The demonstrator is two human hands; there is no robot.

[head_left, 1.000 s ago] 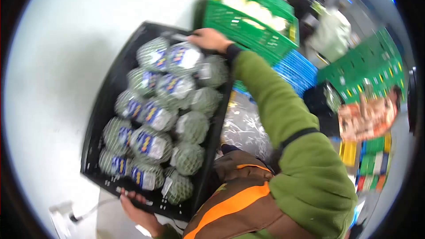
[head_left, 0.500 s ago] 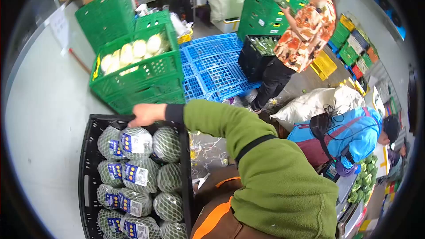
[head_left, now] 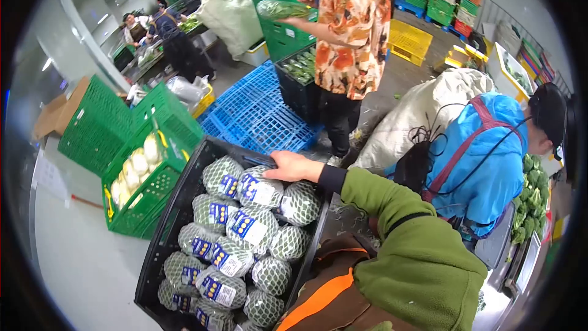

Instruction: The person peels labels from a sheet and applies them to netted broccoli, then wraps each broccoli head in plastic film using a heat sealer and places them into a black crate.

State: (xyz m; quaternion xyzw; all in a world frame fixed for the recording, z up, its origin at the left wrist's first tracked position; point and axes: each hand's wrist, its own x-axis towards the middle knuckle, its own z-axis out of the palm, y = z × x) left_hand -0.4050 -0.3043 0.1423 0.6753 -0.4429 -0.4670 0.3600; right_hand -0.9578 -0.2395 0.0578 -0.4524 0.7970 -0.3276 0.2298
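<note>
The black crate (head_left: pixel 177 220) sits low in my view, tilted, its far rim under my right hand (head_left: pixel 293 166). I count roughly fifteen netted green vegetables (head_left: pixel 245 233) packed inside, most with blue-and-yellow labels, though the nearest ones are cut off by the frame edge, so the count is loose. My right fingers (head_left: pixel 275 175) are curled over the crate's far edge, gripping it; my left hand is out of view, so I cannot tell what it holds. Beside the crate stands one green crate (head_left: pixel 153 178) of pale round produce. Three people work nearby: one in a patterned shirt (head_left: pixel 352 24), one in a blue jacket (head_left: pixel 490 153), and others far back, too small to make out.
</note>
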